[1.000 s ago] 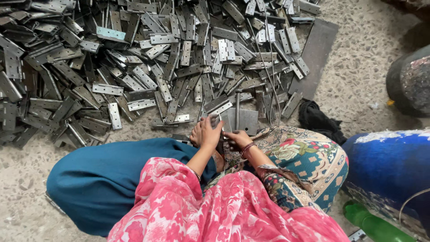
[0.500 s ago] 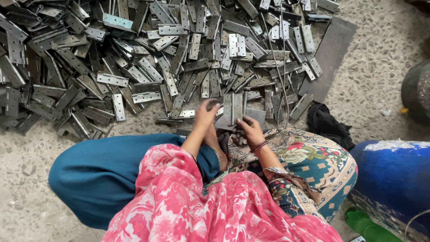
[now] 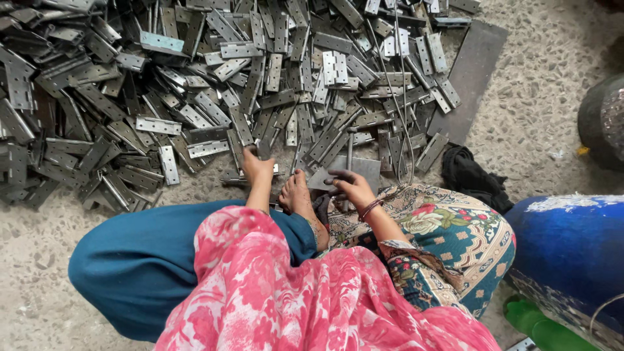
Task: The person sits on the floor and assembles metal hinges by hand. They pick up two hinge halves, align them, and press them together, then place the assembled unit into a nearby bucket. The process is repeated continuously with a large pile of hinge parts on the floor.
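Note:
A big heap of grey metal hinges (image 3: pixel 214 84) covers the floor in front of me. My left hand (image 3: pixel 257 168) reaches to the heap's near edge, its fingers closed on one hinge (image 3: pixel 262 149). My right hand (image 3: pixel 352 187) rests at a flat metal block (image 3: pixel 364 168) by my knee, fingers curled over a dark tool (image 3: pixel 337 177); a thin metal rod (image 3: pixel 349 148) stands up from the block toward the heap. My bare foot (image 3: pixel 296 196) lies between the two hands.
A dark flat metal plate (image 3: pixel 469 78) lies at the heap's right edge. A black cloth (image 3: pixel 469 175) sits on the speckled floor. A blue drum (image 3: pixel 572 253), a green bottle (image 3: pixel 539 325) and a dark round container (image 3: pixel 601 120) stand at the right.
My left hand has left the metal block and stretched out leftward to the heap, closing on a hinge. My right hand stays near the block, and my foot has come into view.

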